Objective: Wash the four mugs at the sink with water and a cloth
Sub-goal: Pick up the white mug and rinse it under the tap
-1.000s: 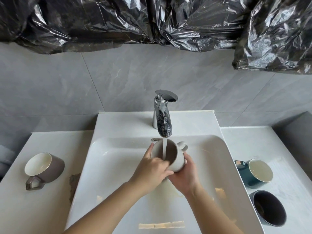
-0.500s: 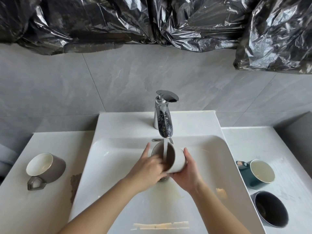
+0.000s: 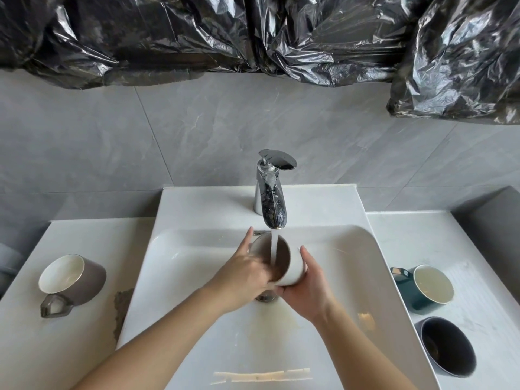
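A white mug (image 3: 292, 270) with a brownish inside is tilted under the running stream from the chrome faucet (image 3: 270, 198), above the white sink (image 3: 351, 277). My right hand (image 3: 306, 288) grips the mug from below and the right side. My left hand (image 3: 247, 270) reaches over its rim, fingers inside the mug. A brown mug (image 3: 74, 280) lies on its side on the left counter. A teal mug (image 3: 425, 289) and a dark navy mug (image 3: 447, 347) stand on the right counter. No cloth is visible.
Black plastic sheeting (image 3: 253, 38) hangs along the grey tiled wall above. The chrome drain (image 3: 264, 297) sits below the hands. A chipped brown patch (image 3: 121, 304) marks the left counter by the sink edge. A pale strip (image 3: 261, 375) lies at the sink's front.
The mug has been turned, so its handle no longer shows at the upper right. My left hand's fingers have moved deeper inside the mug. Water keeps running.
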The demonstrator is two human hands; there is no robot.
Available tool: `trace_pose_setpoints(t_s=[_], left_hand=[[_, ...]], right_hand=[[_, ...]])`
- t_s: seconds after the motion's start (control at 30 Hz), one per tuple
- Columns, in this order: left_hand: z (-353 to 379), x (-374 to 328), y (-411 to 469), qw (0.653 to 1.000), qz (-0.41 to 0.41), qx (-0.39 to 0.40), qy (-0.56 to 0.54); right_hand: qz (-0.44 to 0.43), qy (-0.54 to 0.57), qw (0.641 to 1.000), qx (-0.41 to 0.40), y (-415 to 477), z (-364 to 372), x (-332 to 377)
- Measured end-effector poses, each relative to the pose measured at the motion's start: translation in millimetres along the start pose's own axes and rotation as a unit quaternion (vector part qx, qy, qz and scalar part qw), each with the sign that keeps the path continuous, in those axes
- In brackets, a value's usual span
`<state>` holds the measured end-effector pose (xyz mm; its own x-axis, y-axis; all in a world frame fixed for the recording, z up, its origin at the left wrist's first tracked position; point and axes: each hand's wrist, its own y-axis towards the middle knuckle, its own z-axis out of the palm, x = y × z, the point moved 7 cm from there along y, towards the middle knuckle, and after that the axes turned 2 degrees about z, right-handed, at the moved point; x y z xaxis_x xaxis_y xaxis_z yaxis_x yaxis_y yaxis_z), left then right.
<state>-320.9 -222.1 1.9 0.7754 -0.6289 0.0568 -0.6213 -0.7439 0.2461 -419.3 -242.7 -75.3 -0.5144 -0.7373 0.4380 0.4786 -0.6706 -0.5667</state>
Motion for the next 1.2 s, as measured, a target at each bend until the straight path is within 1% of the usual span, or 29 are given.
trace_pose_setpoints(t_s=[0.07, 0.1, 0.13, 0.2, 0.27, 0.37, 0.4, 0.53, 0.63, 0.67, 0.73, 0.8, 0.87, 0.9, 0.93, 1.0, 1.03, 1.13, 1.2], left_hand=[[-7, -4, 6, 0.995, -0.056, -0.057, -0.064], [-8, -3, 5, 0.989, -0.086, -0.072, -0.094], [-6, -2, 4, 0.987, -0.103, -0.069, -0.104], [0, 2, -1, 0.992, -0.093, -0.035, -0.080], [6, 7, -2, 0.996, -0.049, 0.025, -0.069], [5, 4, 4, 0.994, -0.009, 0.053, -0.099], [4, 1, 3, 0.993, -0.019, 0.046, -0.112], [0, -7, 1, 0.973, -0.125, -0.016, -0.191], [-6, -7, 1, 0.966, -0.144, -0.047, -0.209], [-8, -5, 2, 0.969, -0.140, -0.038, -0.202], [-9, -3, 5, 0.971, -0.139, 0.008, -0.192], [-9, -4, 9, 0.964, -0.185, 0.030, -0.190], [-12, -2, 10, 0.947, -0.218, 0.047, -0.232], [-11, -2, 8, 0.936, -0.207, 0.067, -0.276], [-13, -3, 5, 0.933, -0.172, 0.087, -0.304], [-18, -2, 1, 0.953, -0.074, 0.105, -0.274], [-18, -2, -1, 0.960, -0.048, 0.108, -0.252], [-5, -11, 2, 0.960, -0.022, 0.147, -0.237], [-1, -14, 3, 0.972, -0.002, 0.136, -0.194]], right_hand=[[-0.010, 0.018, 1.000, 0.012, -1, 1, -4], [-0.015, 0.018, 1.000, 0.019, -1, 2, -4], [-0.019, 0.006, 1.000, 0.023, -2, 3, -3], [-0.022, -0.036, 0.999, 0.028, -1, 5, 3], [-0.016, -0.067, 0.998, 0.013, 2, 2, 5], [-0.009, -0.085, 0.996, -0.013, 6, -8, 2], [-0.009, -0.076, 0.997, -0.013, 7, -10, -1], [-0.037, -0.014, 0.999, 0.008, 4, -12, -3], [-0.056, -0.013, 0.998, 0.022, 4, -6, 3], [-0.054, -0.025, 0.998, 0.027, 4, -4, 5], [-0.048, -0.039, 0.997, 0.034, 6, -2, 5], [-0.058, -0.033, 0.997, 0.045, 5, -4, 3], [-0.062, -0.030, 0.996, 0.049, 1, -2, -1], [-0.065, -0.045, 0.996, 0.048, 1, -3, 0], [-0.064, -0.063, 0.995, 0.043, 0, -4, 2], [-0.052, -0.082, 0.995, 0.034, 1, -6, 6], [-0.046, -0.089, 0.995, 0.031, 1, -7, 6], [-0.003, -0.082, 0.996, 0.020, 3, -10, 1], [0.022, -0.075, 0.997, 0.021, 2, -8, -3]])
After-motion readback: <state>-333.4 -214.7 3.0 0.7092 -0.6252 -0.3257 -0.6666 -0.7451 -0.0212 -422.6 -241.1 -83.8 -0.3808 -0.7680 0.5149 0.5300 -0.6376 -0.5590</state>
